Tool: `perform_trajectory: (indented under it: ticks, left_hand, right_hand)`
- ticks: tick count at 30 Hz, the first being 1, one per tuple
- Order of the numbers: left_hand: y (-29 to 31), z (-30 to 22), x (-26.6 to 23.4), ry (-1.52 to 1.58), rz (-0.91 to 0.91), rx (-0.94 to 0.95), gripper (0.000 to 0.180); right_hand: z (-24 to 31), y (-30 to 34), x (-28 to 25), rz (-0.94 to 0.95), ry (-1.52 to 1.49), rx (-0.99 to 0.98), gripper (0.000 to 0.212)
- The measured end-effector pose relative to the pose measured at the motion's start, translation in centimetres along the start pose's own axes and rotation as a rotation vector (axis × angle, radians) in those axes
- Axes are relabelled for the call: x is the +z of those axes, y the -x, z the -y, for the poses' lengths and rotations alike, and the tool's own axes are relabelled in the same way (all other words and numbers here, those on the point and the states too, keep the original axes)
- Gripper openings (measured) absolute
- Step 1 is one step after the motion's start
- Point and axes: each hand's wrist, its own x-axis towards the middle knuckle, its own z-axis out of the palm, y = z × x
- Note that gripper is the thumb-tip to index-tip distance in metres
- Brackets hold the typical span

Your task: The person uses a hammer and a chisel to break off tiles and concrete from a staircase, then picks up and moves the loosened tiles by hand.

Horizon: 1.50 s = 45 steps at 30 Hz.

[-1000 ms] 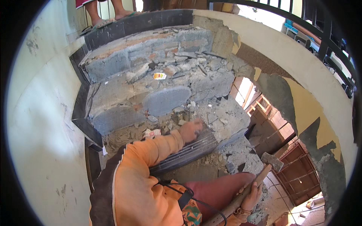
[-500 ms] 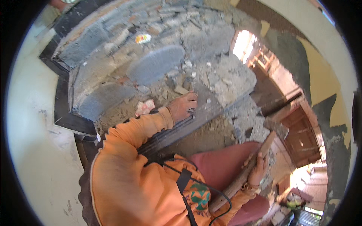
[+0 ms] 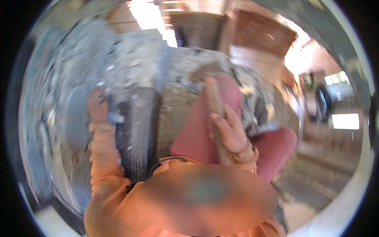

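Note:
My right hand (image 3: 231, 132) is closed round the thick wooden handle of a hammer (image 3: 214, 98), raised over my right-of-middle knee. The hammer's head end is smeared, brown and grey, near the top of the handle. Over at the left, my left hand (image 3: 98, 106), with a ring on one finger, rests low over the grey stone slabs beside a ridged dark strip (image 3: 138, 130). Motion blurs its fingers, so what they do cannot be made out. A small whitish chip (image 3: 115, 117) lies next to that wrist.
Broken grey masonry (image 3: 130, 59) and loose rubble spread ahead and to the left. My bent legs in reddish trousers (image 3: 193, 130) take up the middle. A brown wooden panel (image 3: 262, 31) stands at the far side. At right are blurred household items and a bright opening.
The view has swung to the right, so the slabs now lie at the left. My right hand keeps the hammer, now upright before me; my left hand stays by the slabs.

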Motion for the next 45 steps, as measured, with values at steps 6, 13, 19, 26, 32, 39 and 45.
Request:
perform_trajectory:
  ticks: [6, 13, 19, 26, 32, 39, 45]
  left_hand:
    - [-0.7, -6.5, 2.1, 0.457, -0.001, 0.137, 0.016]
    - [0.9, -7.3, 0.6, 0.071, 0.117, 0.103, 0.02]
    - [1.2, -7.5, 2.8, 0.052, 0.018, -0.072, 0.019]
    - [-5.9, -10.0, 5.6, 0.205, 0.03, -0.035, 0.022]
    - [-3.8, -15.6, 6.3, 0.34, 0.323, 0.161, 0.029]
    - [-2.2, -16.8, 2.9, 0.299, 0.115, 0.279, 0.022]
    - [4.6, -20.9, 4.1, 0.381, 0.304, 0.377, 0.016]
  right_hand:
    - [-1.4, 0.5, -1.3, -0.099, 0.263, -0.178, 0.029]
    - [-2.5, 0.1, -0.8, 0.036, 0.08, -0.135, 0.024]
    - [-1.9, 0.9, -4.1, -0.024, -0.03, 0.115, 0.019]
    - [-1.1, -4.2, -5.4, -0.012, -0.043, 0.038, 0.02]
    - [-1.1, -4.7, -5.0, 0.047, -0.012, 0.032, 0.023]
    - [0.2, -5.0, -4.9, 0.035, -0.048, 0.01, 0.035]
    - [0.5, -3.3, -5.5, -0.007, 0.021, -0.01, 0.036]
